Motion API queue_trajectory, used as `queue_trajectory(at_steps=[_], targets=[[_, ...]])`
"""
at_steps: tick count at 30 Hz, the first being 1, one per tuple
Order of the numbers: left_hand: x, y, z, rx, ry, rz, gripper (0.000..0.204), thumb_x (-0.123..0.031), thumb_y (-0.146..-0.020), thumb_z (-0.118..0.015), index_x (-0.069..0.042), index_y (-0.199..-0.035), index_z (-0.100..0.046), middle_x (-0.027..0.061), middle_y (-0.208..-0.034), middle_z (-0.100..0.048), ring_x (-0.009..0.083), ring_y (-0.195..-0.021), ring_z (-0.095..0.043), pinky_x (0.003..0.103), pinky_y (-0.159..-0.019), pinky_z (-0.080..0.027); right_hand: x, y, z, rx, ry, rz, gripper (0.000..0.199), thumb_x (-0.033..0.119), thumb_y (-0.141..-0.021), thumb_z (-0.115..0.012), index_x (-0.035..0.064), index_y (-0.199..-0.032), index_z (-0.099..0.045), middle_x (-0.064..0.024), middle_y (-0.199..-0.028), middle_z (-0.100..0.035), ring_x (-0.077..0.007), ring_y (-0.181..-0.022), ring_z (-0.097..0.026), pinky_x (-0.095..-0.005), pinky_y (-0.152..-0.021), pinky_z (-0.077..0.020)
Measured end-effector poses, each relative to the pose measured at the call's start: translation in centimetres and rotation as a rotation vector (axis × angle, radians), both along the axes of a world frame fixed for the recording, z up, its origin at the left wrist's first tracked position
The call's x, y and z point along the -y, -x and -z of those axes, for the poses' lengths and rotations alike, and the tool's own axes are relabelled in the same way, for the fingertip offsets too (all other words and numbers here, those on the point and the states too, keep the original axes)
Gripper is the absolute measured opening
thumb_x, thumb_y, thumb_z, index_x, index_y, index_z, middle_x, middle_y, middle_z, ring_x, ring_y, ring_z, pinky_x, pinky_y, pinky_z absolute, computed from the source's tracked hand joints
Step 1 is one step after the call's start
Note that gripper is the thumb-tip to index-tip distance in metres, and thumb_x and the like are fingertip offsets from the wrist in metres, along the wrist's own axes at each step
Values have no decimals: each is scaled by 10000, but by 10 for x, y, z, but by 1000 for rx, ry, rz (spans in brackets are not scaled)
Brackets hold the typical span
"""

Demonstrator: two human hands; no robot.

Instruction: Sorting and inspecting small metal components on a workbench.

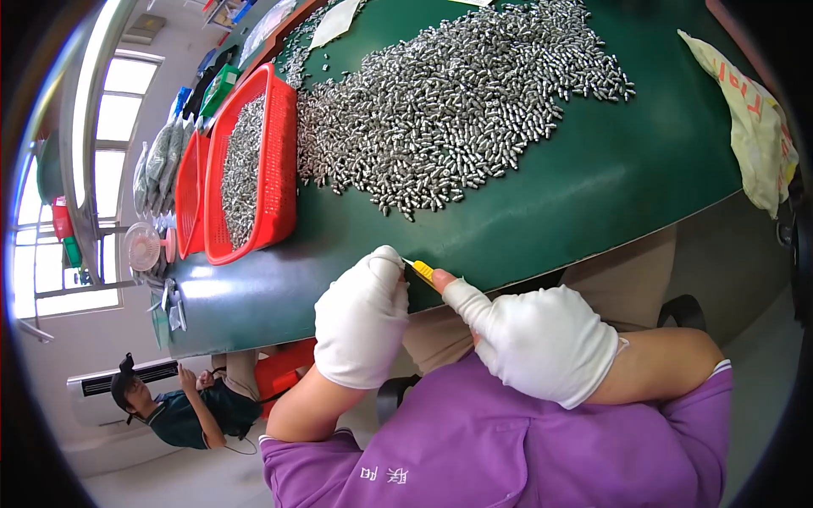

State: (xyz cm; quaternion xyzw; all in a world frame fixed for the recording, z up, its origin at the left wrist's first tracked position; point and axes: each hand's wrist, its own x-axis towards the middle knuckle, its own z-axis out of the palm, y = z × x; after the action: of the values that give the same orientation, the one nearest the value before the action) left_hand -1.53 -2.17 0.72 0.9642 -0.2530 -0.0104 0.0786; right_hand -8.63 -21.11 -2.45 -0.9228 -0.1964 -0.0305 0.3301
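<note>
Your gloved right hand pinches a small yellow-handled tool at the near edge of the green table. Your gloved left hand is curled closed at the tool's tip; what it grips is hidden. A heap of small metal parts covers the table's middle, a red basket along its left edge.

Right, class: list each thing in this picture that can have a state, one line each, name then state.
left hand: gloved, closed, fingertips at the yellow tool's tip.
right hand: gloved, one bare fingertip, gripping the yellow tool.
yellow tool: held between both hands, blade end toward the left hand.
metal parts: loose, heaped on the table.
red basket: partly filled with metal parts.
table: green top, mostly covered.
</note>
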Motion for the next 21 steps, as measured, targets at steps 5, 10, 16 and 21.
queue_trajectory(at_steps=[5,10,16,21], targets=[[-1,1,0,7,14,12,105,-21,-834,-623,-47,-884,-534,164,-763,-586,381,-716,-596,416,-621,-482,-3,-3,-10,-6,57,21,591,95,-758,-617,18,-1339,-540,-93,-556,-590,-234,-462,-585,-363,-467,-508],[-2,0,1,3,12,11,102,-22,-836,-623,-43,-881,-534,167,-756,-581,380,-711,-593,417,-620,-479,-4,-2,4,-14,-4,25,559,98,-771,-614,10,-1320,-554,-100,-586,-610,-239,-470,-592,-363,-469,-507],[-3,1,2,0,26,-8,124,-78,-819,-619,-94,-887,-516,115,-785,-600,354,-750,-609,435,-646,-488,-1,-1,0,-20,-35,38,535,102,-783,-610,-6,-1304,-559,-110,-606,-619,-253,-507,-613,-376,-497,-520],[-3,0,3,-21,23,-25,113,-78,-828,-617,-90,-894,-526,121,-798,-608,355,-757,-611,433,-650,-489,-1,-3,1,17,-34,31,539,110,-788,-599,-5,-1312,-553,-106,-605,-626,-247,-481,-602,-376,-478,-513]])
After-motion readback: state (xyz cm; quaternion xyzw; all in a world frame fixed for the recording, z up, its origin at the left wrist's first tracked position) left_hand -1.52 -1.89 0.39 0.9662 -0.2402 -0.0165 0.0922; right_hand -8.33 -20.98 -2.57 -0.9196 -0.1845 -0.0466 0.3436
